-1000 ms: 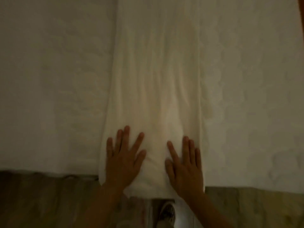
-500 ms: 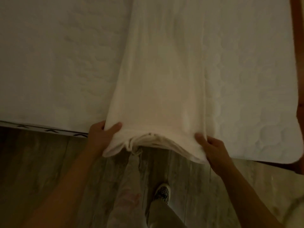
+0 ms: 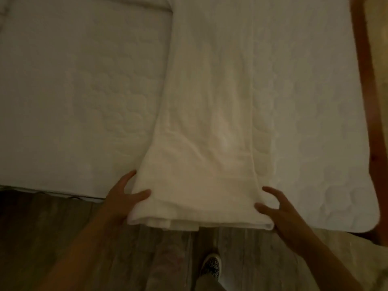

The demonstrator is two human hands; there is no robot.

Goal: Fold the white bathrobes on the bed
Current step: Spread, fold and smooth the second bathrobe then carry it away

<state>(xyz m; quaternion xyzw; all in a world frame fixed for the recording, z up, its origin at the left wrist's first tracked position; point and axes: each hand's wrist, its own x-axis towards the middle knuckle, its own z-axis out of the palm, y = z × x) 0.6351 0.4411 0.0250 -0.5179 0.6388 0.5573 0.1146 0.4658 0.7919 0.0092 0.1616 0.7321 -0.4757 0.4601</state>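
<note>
Head view looks down on a white bathrobe (image 3: 205, 127), already folded lengthwise into a long narrow strip that runs away from me up the bed (image 3: 84, 97), its near end hanging just past the mattress edge over the wooden floor (image 3: 52, 232). My left hand (image 3: 122, 201) is at the near left corner: the thumb lies on top of the cloth, the other fingers (image 3: 128, 177) curl round the side edge, so the hand is closed on the corner in a loose pinch. My right hand (image 3: 281, 215) is at the near right corner, half open and claw-shaped; the thumb touches the cloth edge and the fingertips arch over it, but whether anything is actually pinched I cannot tell. Between my two hands the layered hem shows as a stacked edge, slightly uneven toward the left fingers

I judge the step in hand to be taking hold of the near end, ready for a crosswise fold. The next move calls for the right fingers to close firmly on all layers, then both corners to lift together and travel away from me, level, so the edges land square. Beyond my right fingers a wooden frame (image 3: 365, 80) borders the bed; my shoe (image 3: 211, 265) is below on the floor
</note>
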